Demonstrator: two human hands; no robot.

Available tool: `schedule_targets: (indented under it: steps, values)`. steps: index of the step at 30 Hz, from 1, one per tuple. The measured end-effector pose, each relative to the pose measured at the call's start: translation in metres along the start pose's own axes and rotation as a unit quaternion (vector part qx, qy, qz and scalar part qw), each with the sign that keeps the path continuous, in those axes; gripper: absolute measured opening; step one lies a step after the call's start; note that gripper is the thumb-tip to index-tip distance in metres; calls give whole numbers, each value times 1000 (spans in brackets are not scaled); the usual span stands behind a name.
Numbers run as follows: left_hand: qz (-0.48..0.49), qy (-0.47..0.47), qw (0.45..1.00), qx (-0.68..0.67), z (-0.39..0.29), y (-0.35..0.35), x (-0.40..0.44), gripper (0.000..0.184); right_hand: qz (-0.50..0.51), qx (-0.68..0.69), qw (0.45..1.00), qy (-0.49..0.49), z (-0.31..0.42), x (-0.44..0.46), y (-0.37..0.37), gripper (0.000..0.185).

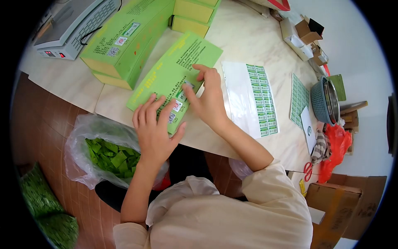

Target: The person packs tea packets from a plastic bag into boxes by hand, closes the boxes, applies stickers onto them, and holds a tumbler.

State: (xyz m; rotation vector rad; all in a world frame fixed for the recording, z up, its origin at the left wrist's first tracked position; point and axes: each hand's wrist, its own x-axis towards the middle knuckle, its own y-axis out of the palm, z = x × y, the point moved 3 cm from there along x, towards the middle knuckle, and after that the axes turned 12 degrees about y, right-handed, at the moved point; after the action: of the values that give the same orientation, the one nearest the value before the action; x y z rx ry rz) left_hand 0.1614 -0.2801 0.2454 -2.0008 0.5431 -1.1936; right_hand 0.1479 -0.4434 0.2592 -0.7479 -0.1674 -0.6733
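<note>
In the head view, the green box point(166, 72) lies flat on the desk point(242, 41) right in front of you, under both your hands. Its long axis runs aslant, from the near left to the far right. Your left hand point(156, 132) rests on the near-left end of the top face, fingers spread and nearly flat, gripping nothing as far as you can see. Your right hand point(210, 98) comes in over the box's right long edge, thumb and forefinger well apart, with no object visibly pinched between them.

The relation that matters is at the small green label point(181, 94) on the top face: it sits right at your right thumb, partly covered by it, so you cannot tell how firmly you press there. The label lies to the right of your left fingertips, so the right hand is the nearer one. A white square with a red mark point(177, 106) shows just on the near side of the label, between your two hands.

To the right of the box, apart from it, you have the label sheet point(262, 99), its remaining labels along the right side. Stacked green boxes point(124, 41) stand beyond to the left, and an open bag of green packets point(114, 157) sits below the desk's near edge.
</note>
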Motion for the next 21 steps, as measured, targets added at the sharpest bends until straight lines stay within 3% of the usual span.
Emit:
schedule_targets:
  steps: [1, 3, 7, 10, 13, 15, 16, 17, 19, 20, 21]
  values:
    - [-1, 4, 1000, 2, -3, -4, 4, 53, -4, 2, 1000, -2, -6, 4, 2, 41]
    - [86, 16, 996, 17, -8, -3, 13, 65, -44, -22, 999, -3, -23, 13, 3, 37]
    - [114, 53, 991, 37, -10, 17, 39, 73, -91, -6, 995, 26, -47, 20, -6, 30]
    - [124, 97, 987, -4, -12, 37, 55, 76, -9, 145, 971, 192, -66, 4, -10, 23]
    - [128, 176, 975, 36, -22, 31, 62, 72, -14, 232, 946, 225, -61, -22, -17, 26]
    - [332, 138, 904, -232, -34, 10, 51, 61, -3, 251, 940, 232, -63, -39, -23, 29]
    - [255, 107, 896, -348, -28, 0, 42, 48, 8, 270, 931, 245, -63, -47, -25, 33]
    - [254, 111, 899, -338, -17, -6, 39, 48, 5, 277, 931, 237, -60, -54, -25, 33]
    - [-77, 0, 936, -343, 21, -34, 36, 44, 25, 117, 971, 209, -49, -65, -19, 41]
    - [-85, 5, 940, -329, 36, -33, 28, 44, 28, 126, 972, 194, -44, -69, -11, 41]
    - [-112, -63, 955, -268, 56, -26, 15, 43, 29, 83, 977, 195, -42, -74, -2, 44]
